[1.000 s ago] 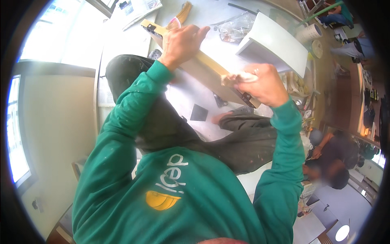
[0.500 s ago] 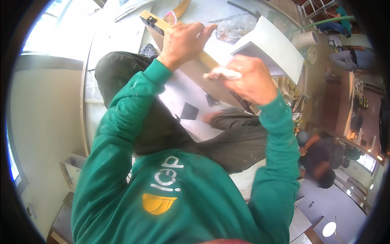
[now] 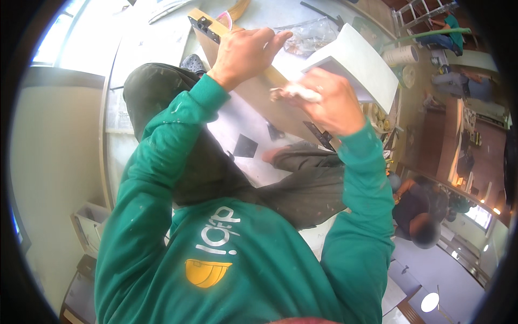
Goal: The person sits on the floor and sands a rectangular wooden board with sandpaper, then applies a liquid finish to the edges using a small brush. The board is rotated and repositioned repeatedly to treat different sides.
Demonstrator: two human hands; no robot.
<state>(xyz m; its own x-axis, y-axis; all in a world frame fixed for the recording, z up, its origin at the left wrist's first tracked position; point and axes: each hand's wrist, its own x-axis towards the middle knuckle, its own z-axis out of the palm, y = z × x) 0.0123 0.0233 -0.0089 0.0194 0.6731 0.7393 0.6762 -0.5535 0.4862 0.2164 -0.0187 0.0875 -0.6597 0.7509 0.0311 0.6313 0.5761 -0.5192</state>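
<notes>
A tan wooden panel [image 3: 259, 97] stands on its long edge across my lap, with black metal fittings [image 3: 204, 24] near its far left end and another black fitting [image 3: 319, 135] near its right end. My left hand [image 3: 244, 56] is wrapped over the panel's top edge, thumb stretched to the right. In my right hand [image 3: 334, 100] a crumpled whitish rag [image 3: 299, 94] is gripped, held at the panel's upper edge. The hand hides part of the panel; whether the rag touches it I cannot tell.
Right of the panel stands a white boxy board piece [image 3: 359, 62], with a clear plastic bag [image 3: 305, 38] beyond. A dark square piece [image 3: 246, 146] lies on the floor by my legs. A broom [image 3: 236, 11] is at the top. Several people are at right, one in dark clothes [image 3: 415, 210].
The right hand and rag show less blur now, and the rag has barely shifted. My left hand keeps its hold on the panel. The whole view has shifted slightly.
</notes>
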